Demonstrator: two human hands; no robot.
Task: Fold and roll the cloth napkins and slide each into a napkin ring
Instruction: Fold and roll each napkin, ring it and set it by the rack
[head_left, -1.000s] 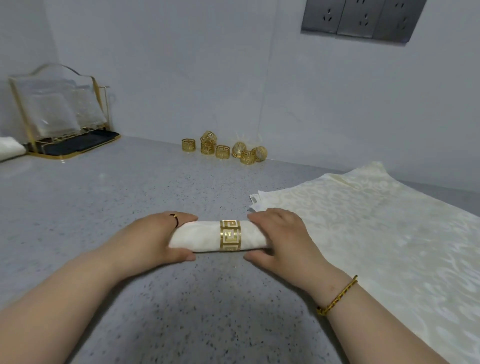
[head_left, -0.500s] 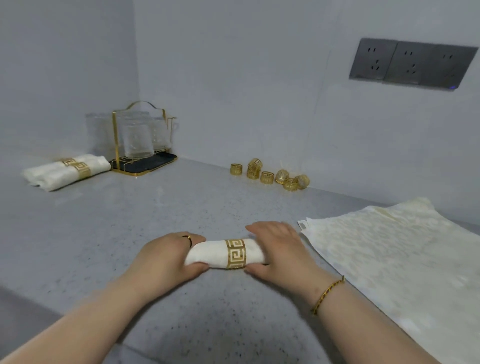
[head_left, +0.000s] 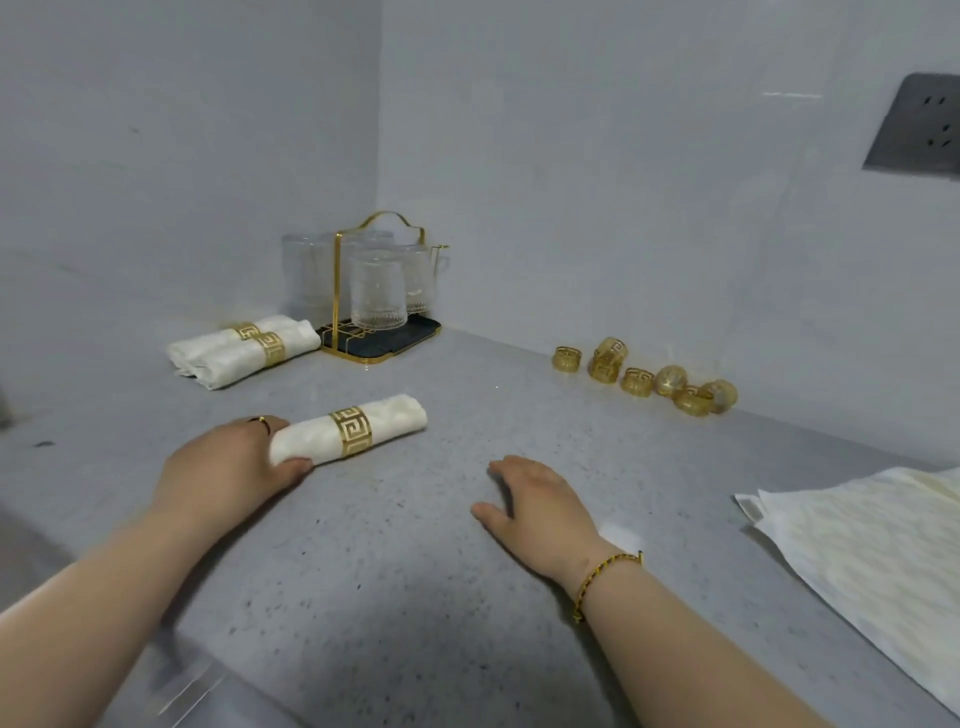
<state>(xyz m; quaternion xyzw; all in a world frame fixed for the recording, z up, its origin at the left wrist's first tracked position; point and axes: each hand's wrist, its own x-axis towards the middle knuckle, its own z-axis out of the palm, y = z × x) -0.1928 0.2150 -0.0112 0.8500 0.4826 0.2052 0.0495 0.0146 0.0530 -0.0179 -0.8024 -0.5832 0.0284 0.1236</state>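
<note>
A rolled white napkin (head_left: 395, 423) with a gold ring (head_left: 351, 431) round its middle lies on the grey counter. My left hand (head_left: 228, 467) grips its near left end, thumb underneath. To the right, apart from the roll, my right hand (head_left: 535, 501) hangs over the counter with relaxed fingers and holds nothing. Two more ringed napkin rolls (head_left: 241, 351) lie side by side at the back left. Several loose gold rings (head_left: 644, 376) stand along the back wall. Flat cream napkins (head_left: 872, 561) are stacked at the right edge.
A gold wire rack (head_left: 374, 291) holding clear glasses stands in the back corner beside the finished rolls. Walls close the counter (head_left: 467, 597) at the back and left. A grey socket plate (head_left: 919, 130) is on the right wall. The counter's near edge runs at the lower left.
My right hand has let go of the roll and drawn back to the right. My left hand has carried the ringed roll leftward and farther back. The view has swung left.
</note>
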